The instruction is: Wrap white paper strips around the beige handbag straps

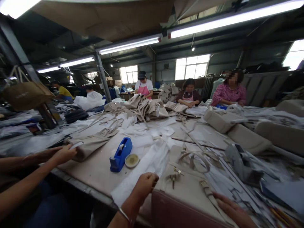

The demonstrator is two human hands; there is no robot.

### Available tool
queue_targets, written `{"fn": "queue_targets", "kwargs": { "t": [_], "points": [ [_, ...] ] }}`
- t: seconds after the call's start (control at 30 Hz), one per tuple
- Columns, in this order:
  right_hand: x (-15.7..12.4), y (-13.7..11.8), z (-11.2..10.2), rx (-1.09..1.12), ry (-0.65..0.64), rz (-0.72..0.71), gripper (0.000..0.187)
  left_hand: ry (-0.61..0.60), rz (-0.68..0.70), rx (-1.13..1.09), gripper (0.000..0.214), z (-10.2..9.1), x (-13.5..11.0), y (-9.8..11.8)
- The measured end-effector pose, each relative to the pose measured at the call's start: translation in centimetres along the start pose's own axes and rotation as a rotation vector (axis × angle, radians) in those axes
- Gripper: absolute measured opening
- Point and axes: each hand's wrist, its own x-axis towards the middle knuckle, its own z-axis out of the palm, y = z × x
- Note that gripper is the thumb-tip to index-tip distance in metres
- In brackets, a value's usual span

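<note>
a beige, leather-like bag with a mauve side panel [187, 190] lies at the table's near edge, right of centre, between the person's two hands. the left hand [145, 186], a silver-coloured bangle [124, 214] on its wrist, is at the bag's left edge with fingers curled and bunched together, though whether they pinch anything cannot be told; the right hand [231, 207] lies beside the beige buckled strap [206, 189], fingers nearly straight and close together, any grip unclear. left of the bag, a blue plastic tape dispenser [121, 155] stands just beside a round, flat tape roll [131, 161].
</note>
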Motion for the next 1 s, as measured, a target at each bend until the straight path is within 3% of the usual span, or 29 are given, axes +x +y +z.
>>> {"fn": "queue_targets", "kwargs": {
  "t": [0.2, 0.3, 0.47, 0.6, 0.73, 0.9, 1.0],
  "points": [
    [-3.2, -2.2, 0.2, 0.130, -0.139, 0.048, 0.071, -0.010, 0.164, -0.024, 0.058, 0.4, -3.2, 1.3],
    [-4.0, -1.7, 0.3, 0.114, -0.171, 0.082, 0.075, -0.026, 0.094, 0.069, 0.061, 0.4, -4.7, 1.8],
    [-4.2, -0.8, 0.9, -0.025, -0.201, 0.059, 0.060, -0.069, 0.048, 0.407, 0.062, 0.4, -5.1, 2.5],
    [-3.5, -1.6, 0.9, -0.188, -0.126, -0.041, 0.042, -0.100, 0.105, 0.549, 0.058, 0.9, -3.9, 4.2],
    [-2.4, -2.2, 0.4, -0.272, -0.095, -0.194, 0.033, -0.057, 0.123, 0.739, 0.024, 1.5, -2.8, 4.9],
    [0.4, -3.1, 0.0, -0.011, -0.145, 0.025, 0.055, -0.111, 0.002, 0.757, 0.015, 1.3, -2.3, 3.6],
    [3.3, -4.0, 0.7, 0.127, -0.126, 0.096, 0.067, -0.114, 0.021, 0.702, 0.018, 0.8, -2.1, 2.8]
  ]
}}
